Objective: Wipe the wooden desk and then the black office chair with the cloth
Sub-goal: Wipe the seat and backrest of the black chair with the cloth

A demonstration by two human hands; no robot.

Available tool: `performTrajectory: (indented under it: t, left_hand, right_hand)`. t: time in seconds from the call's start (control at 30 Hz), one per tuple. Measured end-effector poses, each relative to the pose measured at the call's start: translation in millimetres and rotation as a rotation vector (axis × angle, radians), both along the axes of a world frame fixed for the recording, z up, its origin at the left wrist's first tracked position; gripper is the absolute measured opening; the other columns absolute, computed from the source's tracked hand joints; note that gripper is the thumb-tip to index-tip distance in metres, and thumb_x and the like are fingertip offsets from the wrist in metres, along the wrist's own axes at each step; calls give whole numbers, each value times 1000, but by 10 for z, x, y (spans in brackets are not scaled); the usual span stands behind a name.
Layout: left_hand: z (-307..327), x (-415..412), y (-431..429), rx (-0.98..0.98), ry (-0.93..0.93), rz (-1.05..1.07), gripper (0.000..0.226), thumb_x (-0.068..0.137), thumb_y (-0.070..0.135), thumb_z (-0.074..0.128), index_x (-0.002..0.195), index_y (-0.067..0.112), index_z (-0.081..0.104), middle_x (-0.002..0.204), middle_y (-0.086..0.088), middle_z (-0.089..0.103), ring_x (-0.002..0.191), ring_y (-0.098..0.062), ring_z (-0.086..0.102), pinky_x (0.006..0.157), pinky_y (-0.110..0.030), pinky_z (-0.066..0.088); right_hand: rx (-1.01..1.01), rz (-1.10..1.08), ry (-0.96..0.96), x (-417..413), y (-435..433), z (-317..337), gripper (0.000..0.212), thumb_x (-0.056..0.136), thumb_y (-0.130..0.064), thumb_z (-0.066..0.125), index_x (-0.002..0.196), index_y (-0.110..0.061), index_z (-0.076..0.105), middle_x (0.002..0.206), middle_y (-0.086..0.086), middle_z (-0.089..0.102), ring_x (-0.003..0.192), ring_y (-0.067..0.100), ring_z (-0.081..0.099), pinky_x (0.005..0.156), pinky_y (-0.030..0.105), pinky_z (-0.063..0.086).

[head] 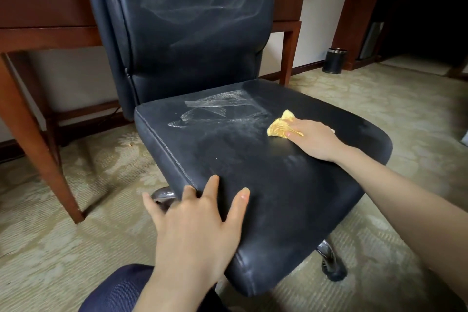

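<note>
The right hand (314, 139) lay flat on the yellow cloth (279, 128), fingers stretched over it, pressing it to the right side of the chair seat (253, 180). The left hand (197, 220), fingers spread and holding nothing, braced the near left corner of that seat. Pale dusty streaks showed at the far left of the seat and up the backrest (192, 20), so plenty looked unwiped.

The risks, as I read it: the chair stood on wheels (332, 267) over carpet (50, 248), and a hard push toward the far side could roll or swivel it away unless the left hand held firm. The cloth was bunched small, only partly under the fingers. It could slip out mid-stroke, or smear the dust about rather than lift it. The wooden desk (45, 33) stood behind the chair at far left, well apart from the cloth.
</note>
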State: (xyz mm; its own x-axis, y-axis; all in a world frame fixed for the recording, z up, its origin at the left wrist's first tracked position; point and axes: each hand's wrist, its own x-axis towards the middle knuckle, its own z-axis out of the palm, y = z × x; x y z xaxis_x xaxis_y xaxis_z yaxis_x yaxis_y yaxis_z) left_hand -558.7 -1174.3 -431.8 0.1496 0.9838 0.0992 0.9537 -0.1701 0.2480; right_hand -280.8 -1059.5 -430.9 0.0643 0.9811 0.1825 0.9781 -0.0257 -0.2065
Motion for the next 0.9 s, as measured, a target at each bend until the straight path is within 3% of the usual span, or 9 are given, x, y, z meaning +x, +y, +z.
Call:
performTrajectory:
  t: [0.2,0.37,0.47,0.53,0.6,0.67,0.73,0.8,0.9]
  left_hand:
    - [48,297,-211,-80,139,-128,97,57,71,-27,145,38,-6,146,-6,39,127,-20,44,108,-58,-18]
    - [58,455,-290,-181,59,-274,73,79,73,6,143,41,-9,132,3,53,129,-12,37,111,-56,-15]
    - [114,400,-246,-155,-59,-333,60,84,68,20,139,49,7,105,9,61,118,-11,46,115,-41,13]
    - [188,296,-146,-93,-183,-331,48,79,68,22,123,51,33,85,6,64,98,-15,57,96,-35,43]
    - [234,204,48,43,-303,-306,46,77,67,22,106,43,49,78,6,65,84,-15,61,79,-36,50]
    - [253,132,328,215,-352,-293,38,85,59,33,106,37,56,96,9,67,97,-16,58,87,-37,45]
    - [211,53,636,301,-293,-288,49,88,53,43,130,30,48,131,4,55,122,-19,45,105,-38,32]
    - [136,-60,933,315,-133,-242,71,85,60,33,147,25,25,153,0,26,141,-20,20,115,-41,15]
    - [-40,-264,1244,314,-65,-176,81,80,67,9,151,28,2,159,3,-5,145,-17,-10,117,-42,-5]
  right_hand:
    - [95,69,53,-144,-348,-24,33,98,-27,46,128,-20,59,142,-5,47,133,15,38,94,15,21]
    - [126,298,117,-498,-729,-35,29,96,-20,52,121,-22,66,136,-12,52,135,7,35,110,17,20]
    - [135,511,172,-658,-908,-7,29,96,-16,53,122,-23,64,131,-20,48,131,-11,28,110,10,16]
    - [97,594,194,-655,-952,13,31,97,-18,51,126,-20,60,132,-21,46,132,-14,25,112,11,15]
    - [16,633,215,-577,-905,44,33,98,-22,48,129,-20,57,138,-22,44,135,-11,24,114,15,16]
    - [-41,669,208,-477,-768,83,36,98,-25,44,132,-20,55,141,-20,42,137,-8,25,115,16,15]
    - [-44,636,154,-387,-540,102,36,99,-23,43,134,-21,51,141,-21,39,136,-7,25,114,14,13]
    - [-40,554,108,-298,-245,110,36,101,-20,43,136,-21,49,138,-23,38,133,-8,24,111,8,10]
    - [-68,413,57,-150,296,99,36,102,-22,39,136,-18,50,143,-14,41,132,-3,29,111,12,14]
